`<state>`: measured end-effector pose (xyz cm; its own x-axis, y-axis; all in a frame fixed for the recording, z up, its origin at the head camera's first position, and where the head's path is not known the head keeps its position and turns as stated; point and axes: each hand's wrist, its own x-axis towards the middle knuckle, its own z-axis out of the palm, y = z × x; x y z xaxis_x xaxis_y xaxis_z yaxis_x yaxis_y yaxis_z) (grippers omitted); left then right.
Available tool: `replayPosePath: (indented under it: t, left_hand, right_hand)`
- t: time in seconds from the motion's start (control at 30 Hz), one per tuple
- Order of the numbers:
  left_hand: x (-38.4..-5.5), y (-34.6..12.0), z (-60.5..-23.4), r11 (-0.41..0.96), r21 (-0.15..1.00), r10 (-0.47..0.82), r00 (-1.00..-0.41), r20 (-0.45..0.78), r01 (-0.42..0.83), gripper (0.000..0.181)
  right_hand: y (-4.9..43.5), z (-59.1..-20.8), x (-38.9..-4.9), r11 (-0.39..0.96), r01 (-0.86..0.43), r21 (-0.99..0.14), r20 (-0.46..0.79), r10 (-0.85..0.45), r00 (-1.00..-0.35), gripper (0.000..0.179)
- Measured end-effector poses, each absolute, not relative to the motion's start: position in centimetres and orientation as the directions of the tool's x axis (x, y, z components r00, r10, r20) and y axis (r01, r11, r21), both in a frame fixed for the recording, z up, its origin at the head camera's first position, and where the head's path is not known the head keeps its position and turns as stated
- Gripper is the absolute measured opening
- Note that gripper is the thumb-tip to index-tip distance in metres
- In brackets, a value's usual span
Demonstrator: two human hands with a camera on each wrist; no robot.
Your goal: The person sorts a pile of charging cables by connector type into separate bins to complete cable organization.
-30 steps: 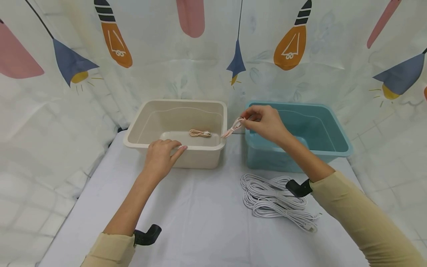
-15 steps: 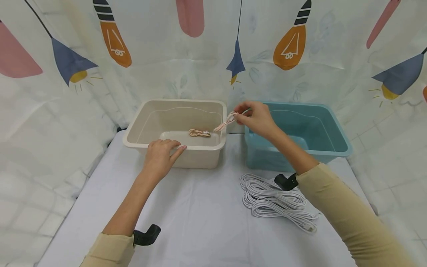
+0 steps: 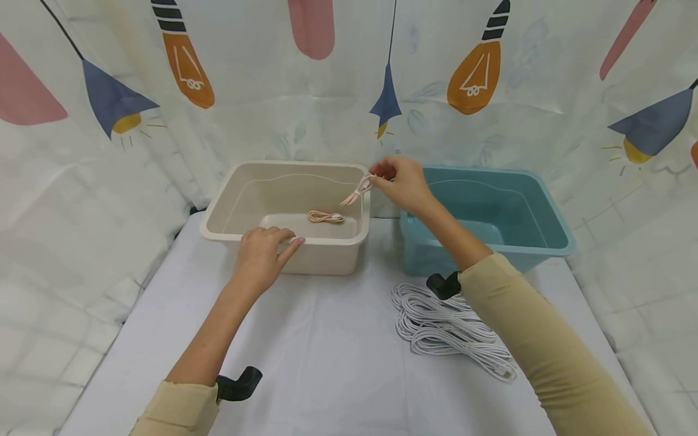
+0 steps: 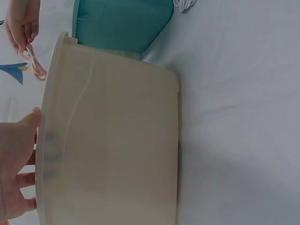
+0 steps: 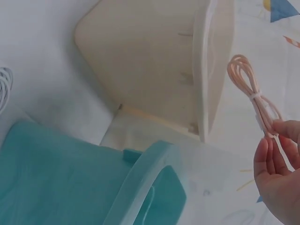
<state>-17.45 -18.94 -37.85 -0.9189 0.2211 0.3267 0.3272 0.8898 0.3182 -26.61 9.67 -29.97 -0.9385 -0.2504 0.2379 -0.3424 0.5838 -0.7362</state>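
My right hand (image 3: 400, 184) pinches a bundled pale pink cable (image 3: 357, 189) between thumb and fingertips. In the right wrist view, a white tie cinches the looped cable (image 5: 253, 93) near its middle. The cable hangs over the right end of the beige plastic tub (image 3: 332, 257). Another pink cable bundle (image 3: 326, 217) lies on the tub's floor. My left hand (image 3: 264, 254) grips the tub's near rim, its fingers reaching over the edge; the left wrist view shows the thumb at the rim and faint finger shadows through the tub wall (image 4: 122, 140).
A teal tub (image 3: 436, 260) stands to the right, a narrow gap from the beige one. In front of it, several coiled white cables (image 3: 447, 327) lie on the white-covered table (image 3: 338, 363), partly behind the right forearm. A patterned curtain (image 3: 327, 109) hangs close behind both tubs.
My right hand has moved left and slightly up, carrying the pink cable from the gap between the tubs to above the beige tub's right side. The left hand stays on the rim.
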Motion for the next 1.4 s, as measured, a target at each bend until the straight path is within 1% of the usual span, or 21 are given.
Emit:
replayPosePath:
  t: [0.37,0.5,0.63,0.7,0.77,0.97,1.13,1.3,1.4]
  left_hand:
    - [-17.4,-19.1,-37.6,0.888,0.332,0.211,-0.924,0.32,0.318,0.03]
    - [-17.4,-19.2,-37.6,0.89,0.338,0.203,-0.929,0.309,0.307,0.03]
    - [-17.4,-19.1,-37.6,0.891,0.334,0.205,-0.928,0.31,0.308,0.03]
    - [-17.4,-19.1,-37.6,0.89,0.333,0.207,-0.927,0.312,0.311,0.03]
    - [-17.4,-19.0,-37.6,0.89,0.33,0.21,-0.926,0.315,0.314,0.031]
    - [-17.5,-19.0,-37.7,0.89,0.33,0.211,-0.925,0.315,0.316,0.03]
    - [-17.3,-18.9,-37.8,0.892,0.326,0.206,-0.924,0.321,0.313,0.03]
    - [-17.1,-18.7,-38.2,0.898,0.303,0.207,-0.913,0.352,0.32,0.029]
    - [-17.2,-18.6,-38.5,0.908,0.283,0.207,-0.918,0.339,0.309,0.031]
  right_hand:
    - [8.1,-29.8,-27.6,0.596,-0.329,-0.732,0.25,-0.214,-0.944,0.019]
    - [7.6,-29.7,-28.0,0.562,-0.304,-0.769,0.227,-0.204,-0.952,0.021]
    - [7.5,-29.7,-28.1,0.514,-0.27,-0.814,0.167,-0.239,-0.957,0.035]
    - [7.7,-29.7,-28.1,0.502,-0.269,-0.822,0.15,-0.264,-0.953,0.044]
    - [8.0,-29.8,-28.0,0.5,-0.267,-0.824,0.139,-0.278,-0.95,0.049]
    - [9.0,-30.3,-27.3,0.531,-0.253,-0.809,0.122,-0.27,-0.955,0.049]
    - [10.1,-30.6,-26.7,0.53,-0.26,-0.807,0.125,-0.276,-0.953,0.049]
    - [11.1,-30.8,-26.0,0.534,-0.281,-0.797,0.14,-0.29,-0.947,0.047]
    - [11.7,-30.9,-25.6,0.544,-0.29,-0.787,0.146,-0.292,-0.945,0.045]
